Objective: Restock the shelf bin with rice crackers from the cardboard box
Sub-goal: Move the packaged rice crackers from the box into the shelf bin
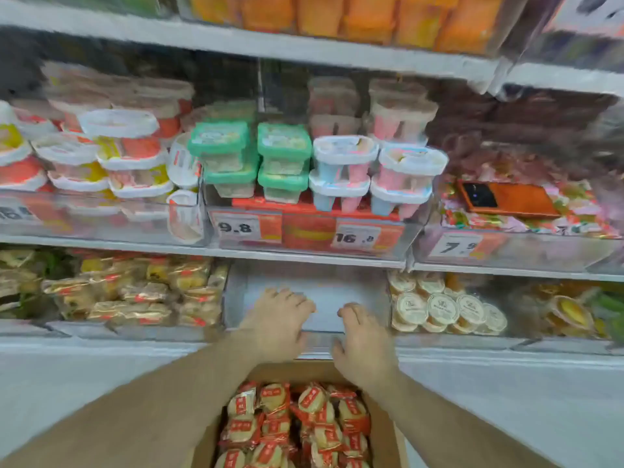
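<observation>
Bin: the clear bin (236,298) sits on the lower shelf and looks empty, its pale floor bare; every place below is given from it.
Left hand: the left hand (278,320) reaches over the bin's front lip, palm down, fingers spread and slightly bent, holding nothing.
Right hand: the right hand (363,336) hovers at the bin's front edge, right of the left hand; fingers loosely curled and apart, nothing pinched.
Crackers: the rice crackers (297,423), in red-and-clear wrappers, lie packed in the cardboard box (381,430) directly below and in front of the bin.
Neighbours: gold-wrapped cakes (135,292) fill the bin to the left; small round tubs (442,309) fill the one to the right.
Above: price tags (238,228) hang on the shelf just over the bin.
Risk, spill: I judge that a big handful could shed packs between box and bin, since the wrappers look slippery.
Risk, mixing: packs tossed in loosely could slide over the low side walls into either neighbour.
Risk, box: leaning forearms on the box rim could tip it; what supports it cannot be seen.
Risk, knuckles: the shelf above sits close, so a high lift could knock the tags.
</observation>
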